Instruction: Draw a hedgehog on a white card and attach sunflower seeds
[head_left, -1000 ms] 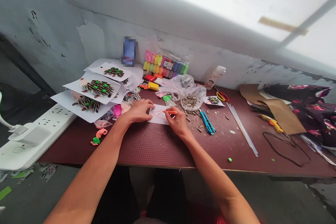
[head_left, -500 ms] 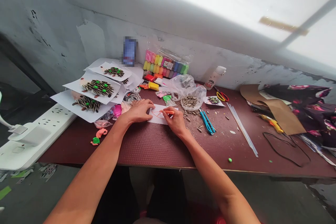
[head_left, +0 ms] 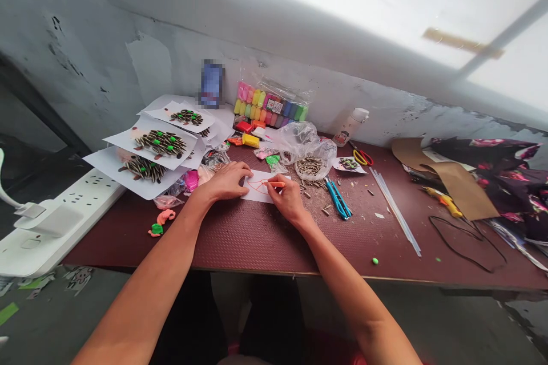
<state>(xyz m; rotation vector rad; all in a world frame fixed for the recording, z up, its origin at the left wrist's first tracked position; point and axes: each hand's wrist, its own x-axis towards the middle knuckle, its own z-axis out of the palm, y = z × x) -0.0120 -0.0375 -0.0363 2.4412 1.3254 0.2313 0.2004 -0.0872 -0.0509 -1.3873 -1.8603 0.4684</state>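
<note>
We list, nearest first: the left grip (head_left: 226, 181), open, pressed flat on a paper sheet (head_left: 256, 189); the right grip (head_left: 289, 199), closed on an orange pencil (head_left: 277, 184), its tip at the orange sketch (head_left: 258, 185) on the sheet. The sheet lies on the maroon desk (head_left: 244, 245). Just right of the right grip, a blue craft knife (head_left: 338, 199). Farther off, a plastic bag of sunflower seeds (head_left: 309, 165), seed-covered clay pictures (head_left: 160, 144) and a bagged set of coloured clay (head_left: 269, 105).

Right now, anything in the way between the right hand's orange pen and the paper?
Nothing visible. The orange pen in the right hand has its tip at the white paper, over the orange drawing. The left hand rests at the paper's far edge, beside the tip, not between.
</note>
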